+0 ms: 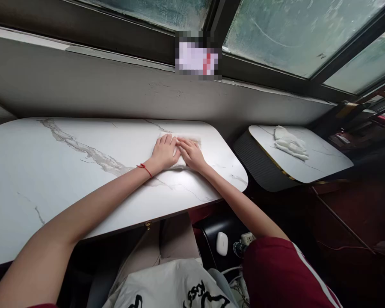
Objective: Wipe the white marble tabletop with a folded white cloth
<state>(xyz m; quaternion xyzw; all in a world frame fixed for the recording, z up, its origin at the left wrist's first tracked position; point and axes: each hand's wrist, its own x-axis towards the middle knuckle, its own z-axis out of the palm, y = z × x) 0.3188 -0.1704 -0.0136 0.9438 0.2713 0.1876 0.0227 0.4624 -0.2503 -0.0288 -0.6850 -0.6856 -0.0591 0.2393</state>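
Both of my hands lie on a folded white cloth [179, 163] near the right end of a white marbled tabletop [67, 188]. My left hand [164, 153], with a red string bracelet [145, 170] at its wrist, presses its palm and fingers down on the cloth's left part. Close beside it, my right hand [191, 153] rests flat on the right part, its fingers stretched forward and slightly apart. The two hands meet at the middle. Part of the cloth shows between and beyond them; the rest is hidden underneath.
A second marbled cabinet top [311, 171] stands to the right with a crumpled white cloth [289, 143] on it. Behind the table run a grey wall [115, 85] and windows. Below, a white earbud case [222, 244] lies on a black surface near my right arm.
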